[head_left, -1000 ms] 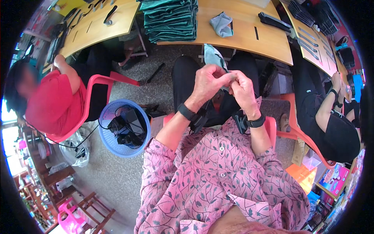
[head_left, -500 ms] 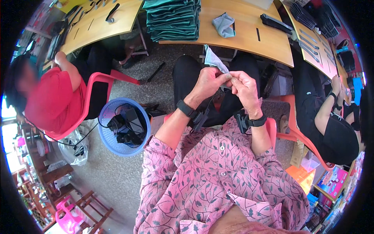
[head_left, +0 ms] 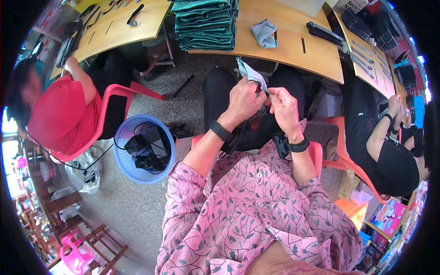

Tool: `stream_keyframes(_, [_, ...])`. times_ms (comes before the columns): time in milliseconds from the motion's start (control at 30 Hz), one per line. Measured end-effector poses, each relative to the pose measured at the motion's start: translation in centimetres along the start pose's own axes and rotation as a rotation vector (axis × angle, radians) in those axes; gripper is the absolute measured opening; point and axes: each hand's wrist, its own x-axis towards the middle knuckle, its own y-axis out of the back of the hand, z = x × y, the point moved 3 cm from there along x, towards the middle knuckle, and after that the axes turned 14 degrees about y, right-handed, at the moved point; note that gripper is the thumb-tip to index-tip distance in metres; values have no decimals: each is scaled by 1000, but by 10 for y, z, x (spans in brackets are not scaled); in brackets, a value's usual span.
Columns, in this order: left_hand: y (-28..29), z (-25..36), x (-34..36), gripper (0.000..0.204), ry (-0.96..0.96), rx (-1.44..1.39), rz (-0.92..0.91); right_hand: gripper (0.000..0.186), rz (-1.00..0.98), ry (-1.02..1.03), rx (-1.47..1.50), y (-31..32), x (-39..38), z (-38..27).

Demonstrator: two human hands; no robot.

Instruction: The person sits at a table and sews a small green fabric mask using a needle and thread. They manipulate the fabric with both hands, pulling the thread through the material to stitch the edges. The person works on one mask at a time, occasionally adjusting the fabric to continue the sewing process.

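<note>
Above my lap, my left hand (head_left: 244, 98) is closed round a small light grey-blue piece of cloth (head_left: 250, 71), whose pointed end sticks up past the fingers toward the table. My right hand (head_left: 284, 107) pinches the cloth's near edge between thumb and fingers, close beside the left. The part between the two hands is mostly hidden by the fingers. On the wooden table (head_left: 288, 50) ahead, another grey-blue cloth piece (head_left: 264, 34) lies crumpled. To its left rises a tall stack of folded dark green cloth (head_left: 205, 25).
A black elongated tool (head_left: 324, 34) lies on the table's right side. At my left, a blue basket (head_left: 120, 158) holds black adapters and cables. A person in red sits left on a red chair (head_left: 104, 120); another in black sits right on an orange-red chair (head_left: 362, 172).
My left hand has turned and curled more over the cloth, tilting its pointed end a little to the left. My right hand has shifted slightly down and drawn its fingers along the edge.
</note>
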Motion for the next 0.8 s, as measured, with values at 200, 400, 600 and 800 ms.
stream_keyframes(200, [-3, 1, -4, 13, 16, -238, 128, 11, -11, 89, -54, -2, 1, -3])
stream_keyframes(400, [-4, -10, -2, 13, 183, -320, 190, 17, -112, 69, 0, 2, 1, -15])
stream_keyframes(600, [18, -40, 17, 11, 497, -621, 129, 22, -175, -55, -10, 65, 14, -6])
stream_keyframes(800, [4, -48, 15, 6, 618, -910, -80, 24, 278, 133, -355, 83, 53, 42])
